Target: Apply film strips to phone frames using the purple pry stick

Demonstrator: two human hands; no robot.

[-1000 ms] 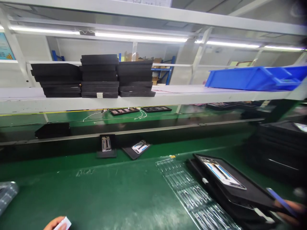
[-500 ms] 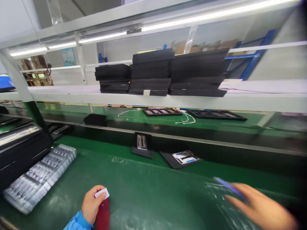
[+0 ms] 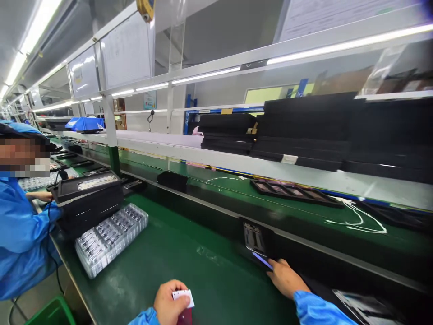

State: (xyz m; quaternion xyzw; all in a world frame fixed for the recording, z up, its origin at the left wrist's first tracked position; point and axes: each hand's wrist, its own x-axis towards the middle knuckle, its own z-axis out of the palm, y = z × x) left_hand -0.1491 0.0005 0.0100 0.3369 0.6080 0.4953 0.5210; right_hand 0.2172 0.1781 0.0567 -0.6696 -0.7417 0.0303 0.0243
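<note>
Low over the green table (image 3: 162, 257), my left hand (image 3: 169, 301) pinches a small white piece (image 3: 183, 298) with a red strip (image 3: 185, 316) hanging below it. My right hand (image 3: 286, 275) is closed around a thin purple pen-like stick (image 3: 261, 260). The stick's tip points left, close to a black foam tray (image 3: 267, 239) that holds a phone-shaped metal part (image 3: 253, 237). I cannot tell whether the tip touches the tray. To the lower right lies another part (image 3: 363, 304) with a white edge, blurred, on a dark base.
A clear plastic tray stack (image 3: 113, 239) of small parts lies on the left, beside piled black trays (image 3: 91, 207). A co-worker in a blue sleeve (image 3: 23, 243) sits there. A shelf (image 3: 189, 144) with black foam stacks (image 3: 304, 131) runs behind; a white cable (image 3: 365, 219) lies beneath.
The view has swung left, bringing the co-worker in. My right hand has moved in from the right with the purple stick to the foam tray. My left hand keeps its hold.
</note>
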